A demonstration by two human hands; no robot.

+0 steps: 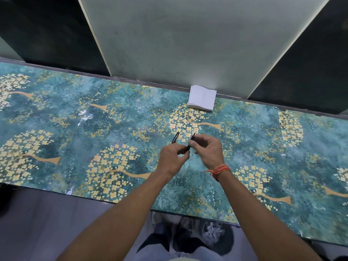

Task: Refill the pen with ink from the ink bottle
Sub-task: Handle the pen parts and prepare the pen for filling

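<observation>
Both hands are working close together above the surface (56,113): my left hand (172,160) is pinching what looks like the pen cap (175,137), a short black piece angled up and away, while my right hand (207,150) is gripping the pen (191,143) by its barrel, tip pointing away from me. Cap and pen are sitting apart, not joined. White folded tissues (202,98) are lying at the surface's far edge.
</observation>
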